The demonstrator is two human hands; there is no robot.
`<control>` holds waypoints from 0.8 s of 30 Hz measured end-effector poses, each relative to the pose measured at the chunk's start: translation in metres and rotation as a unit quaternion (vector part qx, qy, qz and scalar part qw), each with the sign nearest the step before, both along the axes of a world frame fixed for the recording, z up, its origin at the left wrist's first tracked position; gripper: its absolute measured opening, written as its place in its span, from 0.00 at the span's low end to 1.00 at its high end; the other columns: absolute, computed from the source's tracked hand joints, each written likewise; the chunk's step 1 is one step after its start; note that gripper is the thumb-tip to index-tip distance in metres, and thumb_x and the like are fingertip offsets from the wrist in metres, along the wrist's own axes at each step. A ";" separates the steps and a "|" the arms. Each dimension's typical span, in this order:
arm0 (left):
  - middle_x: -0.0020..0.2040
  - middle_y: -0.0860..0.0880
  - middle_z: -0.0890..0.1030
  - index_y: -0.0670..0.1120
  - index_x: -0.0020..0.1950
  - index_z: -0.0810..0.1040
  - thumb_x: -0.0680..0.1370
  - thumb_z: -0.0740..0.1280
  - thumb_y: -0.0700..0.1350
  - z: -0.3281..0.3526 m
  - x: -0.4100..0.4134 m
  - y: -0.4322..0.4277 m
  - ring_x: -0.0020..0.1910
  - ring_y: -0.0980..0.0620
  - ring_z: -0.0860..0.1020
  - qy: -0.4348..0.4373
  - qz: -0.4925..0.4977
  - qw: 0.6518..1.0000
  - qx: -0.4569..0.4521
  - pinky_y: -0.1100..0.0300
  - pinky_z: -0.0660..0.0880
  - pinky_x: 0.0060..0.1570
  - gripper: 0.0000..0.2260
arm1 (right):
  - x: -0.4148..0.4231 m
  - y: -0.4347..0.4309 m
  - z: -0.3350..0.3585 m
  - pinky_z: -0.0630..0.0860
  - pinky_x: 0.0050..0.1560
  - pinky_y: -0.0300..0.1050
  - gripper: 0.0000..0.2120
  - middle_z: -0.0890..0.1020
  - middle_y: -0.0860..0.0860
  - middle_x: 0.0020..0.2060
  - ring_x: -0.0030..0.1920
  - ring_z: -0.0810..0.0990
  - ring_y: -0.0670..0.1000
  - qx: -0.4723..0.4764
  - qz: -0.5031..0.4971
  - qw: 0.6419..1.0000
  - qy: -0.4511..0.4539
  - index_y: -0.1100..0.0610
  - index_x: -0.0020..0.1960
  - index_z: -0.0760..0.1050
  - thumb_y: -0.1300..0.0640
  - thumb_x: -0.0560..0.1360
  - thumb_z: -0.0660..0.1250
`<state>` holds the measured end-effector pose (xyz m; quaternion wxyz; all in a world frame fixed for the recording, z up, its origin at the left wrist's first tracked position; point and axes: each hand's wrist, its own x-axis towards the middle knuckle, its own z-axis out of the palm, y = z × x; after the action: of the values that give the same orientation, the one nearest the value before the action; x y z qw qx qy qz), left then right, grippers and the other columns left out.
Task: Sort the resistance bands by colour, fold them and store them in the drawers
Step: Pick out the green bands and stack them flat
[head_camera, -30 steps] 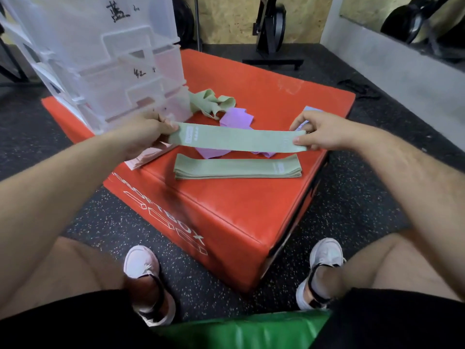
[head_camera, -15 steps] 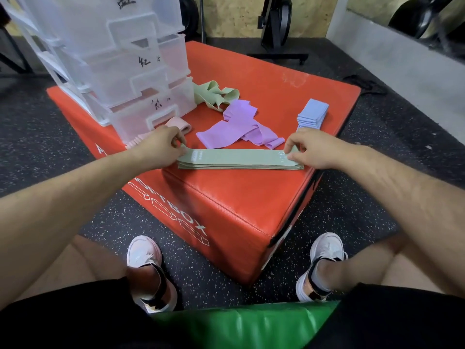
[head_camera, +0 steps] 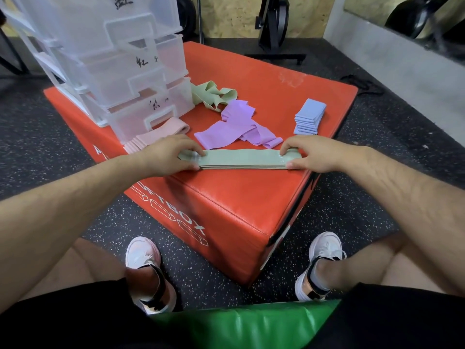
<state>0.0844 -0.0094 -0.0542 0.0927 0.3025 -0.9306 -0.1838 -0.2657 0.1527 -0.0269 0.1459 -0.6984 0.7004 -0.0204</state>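
Two hands press on a flat stack of green bands (head_camera: 241, 161) lying near the front edge of the red box (head_camera: 226, 197). Left hand (head_camera: 167, 153) pinches the stack's left end between thumb and fingers; right hand (head_camera: 318, 154) pinches its right end the same way. Just behind lie loose purple bands (head_camera: 236, 127), a tangled green band (head_camera: 212, 96) and folded blue bands (head_camera: 308, 117). Pink bands (head_camera: 156, 136) touch the clear drawers (head_camera: 120, 71) at the left.

Green bands (head_camera: 241, 161); purple bands (head_camera: 236, 127); red box (head_camera: 251, 197).
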 end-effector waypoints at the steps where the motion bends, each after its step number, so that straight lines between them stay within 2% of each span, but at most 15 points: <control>1: 0.54 0.56 0.78 0.65 0.55 0.77 0.70 0.76 0.56 0.000 0.000 0.000 0.57 0.57 0.75 -0.003 -0.001 1.000 -0.002 0.52 0.72 0.64 0.16 | 0.000 0.000 0.000 0.68 0.51 0.44 0.17 0.78 0.45 0.55 0.53 0.75 0.48 0.003 0.002 1.000 0.004 0.44 0.61 0.74 0.46 0.74 0.72; 3: 0.55 0.58 0.77 0.67 0.53 0.76 0.67 0.71 0.65 0.003 0.000 0.002 0.59 0.57 0.75 -0.017 0.001 1.000 -0.008 0.49 0.71 0.64 0.16 | 0.001 0.001 0.002 0.71 0.57 0.46 0.18 0.76 0.43 0.57 0.57 0.75 0.47 -0.003 0.013 1.000 0.020 0.42 0.59 0.75 0.39 0.72 0.70; 5: 0.57 0.58 0.76 0.65 0.55 0.77 0.63 0.65 0.71 0.006 -0.002 0.003 0.64 0.53 0.72 -0.037 0.016 0.999 -0.019 0.45 0.68 0.66 0.23 | 0.002 0.001 0.005 0.72 0.63 0.50 0.22 0.75 0.41 0.57 0.59 0.74 0.46 -0.031 0.012 0.999 0.021 0.41 0.58 0.75 0.32 0.68 0.64; 7: 0.57 0.58 0.75 0.62 0.56 0.77 0.63 0.64 0.74 0.010 -0.007 0.002 0.66 0.51 0.70 -0.043 0.030 0.998 -0.042 0.44 0.66 0.66 0.27 | 0.006 -0.003 0.010 0.73 0.63 0.53 0.25 0.75 0.42 0.57 0.60 0.74 0.46 -0.063 0.003 0.998 0.013 0.42 0.58 0.76 0.30 0.68 0.59; 10: 0.56 0.59 0.76 0.61 0.57 0.78 0.65 0.64 0.72 0.020 -0.020 0.000 0.62 0.52 0.73 -0.019 0.035 0.996 -0.082 0.46 0.68 0.64 0.26 | 0.020 -0.016 0.014 0.73 0.63 0.55 0.19 0.76 0.42 0.58 0.60 0.74 0.49 -0.099 0.019 0.995 0.013 0.42 0.58 0.75 0.34 0.73 0.60; 14: 0.58 0.54 0.77 0.58 0.60 0.78 0.66 0.63 0.68 0.036 -0.046 -0.010 0.56 0.52 0.74 0.004 0.036 0.995 -0.089 0.51 0.71 0.58 0.27 | 0.049 -0.046 0.023 0.72 0.63 0.56 0.13 0.76 0.45 0.61 0.63 0.73 0.51 -0.112 0.043 0.992 0.033 0.43 0.61 0.75 0.42 0.80 0.59; 17: 0.61 0.51 0.77 0.55 0.62 0.78 0.65 0.61 0.67 0.044 -0.068 -0.024 0.61 0.49 0.74 0.003 0.070 0.993 -0.095 0.50 0.71 0.62 0.29 | 0.065 -0.075 0.031 0.71 0.60 0.55 0.12 0.77 0.46 0.60 0.62 0.73 0.52 -0.122 0.049 0.990 0.040 0.44 0.60 0.76 0.47 0.82 0.56; 21: 0.64 0.49 0.74 0.54 0.63 0.77 0.63 0.58 0.66 0.046 -0.091 -0.050 0.65 0.45 0.73 -0.059 0.127 0.987 -0.078 0.47 0.70 0.64 0.32 | 0.073 -0.117 0.033 0.72 0.58 0.54 0.13 0.76 0.46 0.61 0.62 0.73 0.52 -0.108 0.037 0.993 0.027 0.44 0.59 0.76 0.50 0.82 0.54; 24: 0.62 0.46 0.74 0.52 0.62 0.77 0.68 0.64 0.61 0.038 -0.104 -0.073 0.62 0.41 0.74 -0.097 0.141 0.983 -0.065 0.46 0.72 0.62 0.25 | 0.076 -0.146 0.030 0.72 0.59 0.56 0.14 0.76 0.46 0.60 0.61 0.73 0.53 -0.074 0.027 0.996 0.030 0.46 0.58 0.77 0.51 0.81 0.54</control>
<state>-0.0199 -0.0821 -0.0157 0.0467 0.4400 -0.8934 -0.0783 -0.1899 0.0070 0.0031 0.0730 -0.7263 0.6818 -0.0471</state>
